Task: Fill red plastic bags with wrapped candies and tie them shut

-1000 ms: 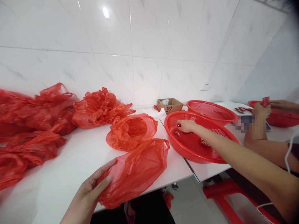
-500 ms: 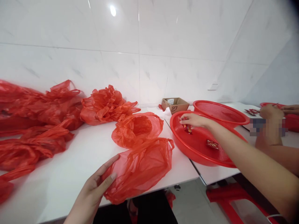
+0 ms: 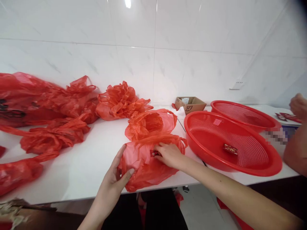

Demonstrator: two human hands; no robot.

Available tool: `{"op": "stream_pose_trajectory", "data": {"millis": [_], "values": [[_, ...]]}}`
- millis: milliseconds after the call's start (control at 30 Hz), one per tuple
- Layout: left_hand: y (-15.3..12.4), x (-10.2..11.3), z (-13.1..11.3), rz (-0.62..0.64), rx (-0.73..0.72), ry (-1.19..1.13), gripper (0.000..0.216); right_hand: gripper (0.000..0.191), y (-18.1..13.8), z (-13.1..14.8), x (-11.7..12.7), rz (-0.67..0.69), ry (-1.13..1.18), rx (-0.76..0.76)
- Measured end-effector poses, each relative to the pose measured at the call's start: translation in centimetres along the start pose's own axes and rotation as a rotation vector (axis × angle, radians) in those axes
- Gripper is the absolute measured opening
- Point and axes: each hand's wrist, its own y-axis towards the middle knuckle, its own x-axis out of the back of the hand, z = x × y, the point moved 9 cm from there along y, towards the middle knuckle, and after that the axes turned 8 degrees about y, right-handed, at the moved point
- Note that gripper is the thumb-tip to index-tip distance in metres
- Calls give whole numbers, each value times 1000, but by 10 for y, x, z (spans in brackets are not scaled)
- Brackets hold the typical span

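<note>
Apparently a packet in right hand

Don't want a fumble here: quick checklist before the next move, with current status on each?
1. Left hand on near bag: ok, thumb and fingers grip its left side.
2. Right hand holding something: ok, a small dark-red packet at its fingertips.
3. Packet count in that hand: cannot tell, partly hidden.
4. Packet fully inside the bag: cannot tell, depth unclear.
5. Another packet in the near basin: ok, one visible.
6. Co-worker's hand apart from the bag: ok, at the right edge of view.
</note>
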Motion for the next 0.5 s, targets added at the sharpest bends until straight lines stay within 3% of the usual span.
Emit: {"op": "stream_pose_trajectory", "data": {"millis": [133,300,400,467,500], "values": [[-4,7,6,-5,11,10,84,40,-6,-1,14,-32,39,-17],[-3,13,11,46,-17,99,80,32,-27,3,79,-72,378,17],[-6,12,10,84,-56,136,77,31,-43,-47,136,-249,308,-82],[-9,10,7,78,-72,129,71,30,-60,-101,171,-434,8,-276],[-11,9,6,67,-73,122,69,33,-68,-128,178,-429,-182,-403]]}}
